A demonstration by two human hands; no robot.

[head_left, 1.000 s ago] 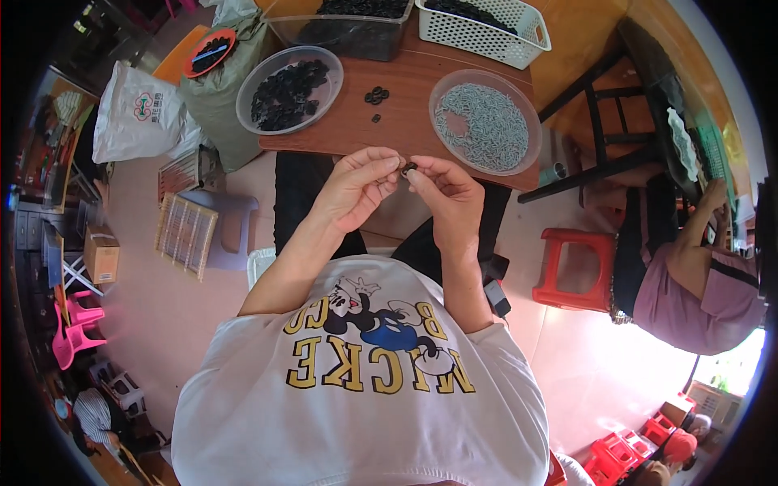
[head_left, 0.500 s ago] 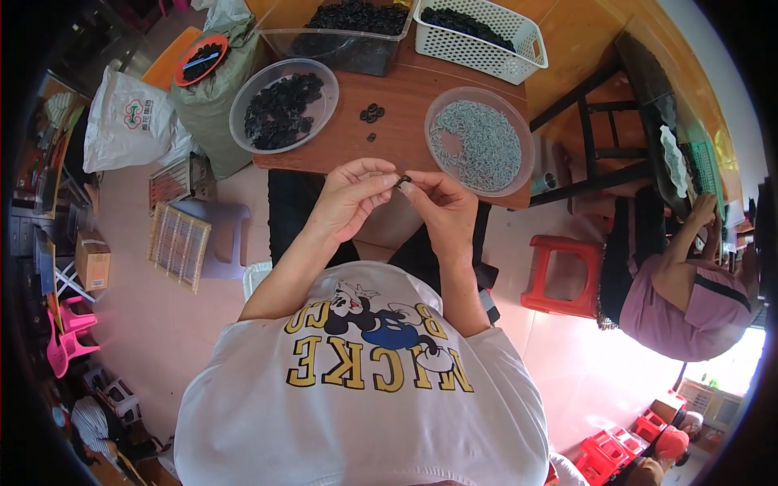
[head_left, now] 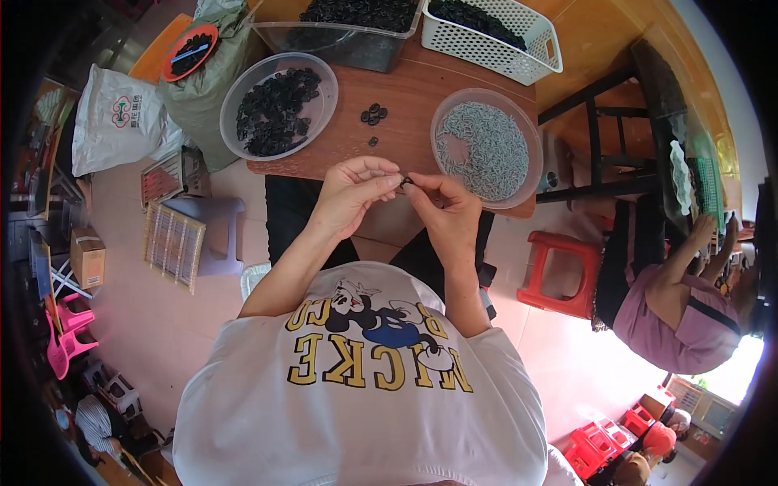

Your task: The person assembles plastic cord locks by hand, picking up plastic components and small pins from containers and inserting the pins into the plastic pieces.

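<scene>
My left hand (head_left: 356, 194) and my right hand (head_left: 444, 212) meet just off the table's near edge. Between their fingertips is a small black plastic part (head_left: 406, 182), pinched from both sides; its exact shape is mostly covered by the fingers. Ahead of the hands, a few similar black parts (head_left: 374, 114) lie in a loose group on the wooden table (head_left: 397, 77), with a single one (head_left: 373, 141) nearer to me. A round clear tub (head_left: 331, 113) of black parts stands on the left. On the right, another round tub (head_left: 531, 134) holds many small silvery screws (head_left: 490, 154).
At the table's back stand a clear bin (head_left: 340, 36) and a white perforated basket (head_left: 535, 69), both holding black parts. Sacks (head_left: 121, 121) stand on the left. A red stool (head_left: 559, 275) is at the right, near a person in a purple top (head_left: 681, 316).
Both hands keep their pinch on the small black part, with only slight finger movement. The view has shifted a little, and the tubs have not otherwise moved.
</scene>
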